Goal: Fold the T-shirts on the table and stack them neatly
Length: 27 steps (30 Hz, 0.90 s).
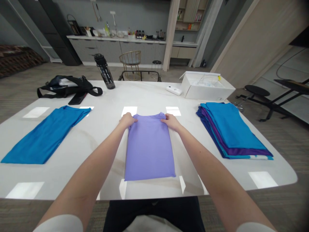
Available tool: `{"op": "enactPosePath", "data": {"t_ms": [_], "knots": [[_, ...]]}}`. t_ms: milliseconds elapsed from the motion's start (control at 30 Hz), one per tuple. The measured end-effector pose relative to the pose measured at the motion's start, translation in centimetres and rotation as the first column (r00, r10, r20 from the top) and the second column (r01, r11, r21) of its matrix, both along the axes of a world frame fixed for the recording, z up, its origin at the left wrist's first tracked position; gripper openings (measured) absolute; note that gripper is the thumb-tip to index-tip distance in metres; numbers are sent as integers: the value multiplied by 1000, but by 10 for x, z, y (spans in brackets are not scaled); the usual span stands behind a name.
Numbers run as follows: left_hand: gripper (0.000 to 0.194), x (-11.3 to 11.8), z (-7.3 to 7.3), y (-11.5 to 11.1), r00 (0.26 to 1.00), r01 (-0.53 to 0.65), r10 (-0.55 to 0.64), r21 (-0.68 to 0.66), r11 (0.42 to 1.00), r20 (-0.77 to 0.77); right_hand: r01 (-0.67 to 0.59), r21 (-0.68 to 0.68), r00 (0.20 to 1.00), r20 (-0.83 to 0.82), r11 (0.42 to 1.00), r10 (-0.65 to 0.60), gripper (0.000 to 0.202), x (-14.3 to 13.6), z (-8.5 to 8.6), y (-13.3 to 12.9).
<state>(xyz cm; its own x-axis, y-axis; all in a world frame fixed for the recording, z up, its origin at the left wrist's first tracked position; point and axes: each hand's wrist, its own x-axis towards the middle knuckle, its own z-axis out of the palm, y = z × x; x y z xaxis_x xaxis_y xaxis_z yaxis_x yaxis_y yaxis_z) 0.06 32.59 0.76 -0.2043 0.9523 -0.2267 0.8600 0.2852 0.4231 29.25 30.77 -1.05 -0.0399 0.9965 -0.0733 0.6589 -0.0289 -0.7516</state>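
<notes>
A lavender shirt (150,148), folded into a neat rectangle, lies flat on the white table in front of me, its neckline at the far end. My left hand (127,120) pinches its far left corner, and my right hand (172,121) pinches the far right corner. To the left lies a folded blue shirt (49,135). On the right is a stack of folded clothes (233,129), bright blue on top with purple and dark blue layers below.
Along the far side of the white table (106,180) are a black bag (67,87), a phone (77,98), a dark bottle (105,71), a white device (174,90) and an open white box (206,88). Chairs and a kitchen counter stand beyond.
</notes>
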Motion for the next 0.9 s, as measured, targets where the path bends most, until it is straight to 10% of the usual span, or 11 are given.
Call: {"op": "enactPosePath", "data": {"t_ms": [467, 900], "knots": [[29, 84, 79, -90, 973, 217, -232, 425, 879, -17, 214, 297, 875, -481, 931, -48, 30, 48, 52, -93], [27, 224, 161, -169, 781, 438, -624, 723, 534, -12, 474, 469, 838, -499, 745, -219, 28, 189, 139, -227]]}}
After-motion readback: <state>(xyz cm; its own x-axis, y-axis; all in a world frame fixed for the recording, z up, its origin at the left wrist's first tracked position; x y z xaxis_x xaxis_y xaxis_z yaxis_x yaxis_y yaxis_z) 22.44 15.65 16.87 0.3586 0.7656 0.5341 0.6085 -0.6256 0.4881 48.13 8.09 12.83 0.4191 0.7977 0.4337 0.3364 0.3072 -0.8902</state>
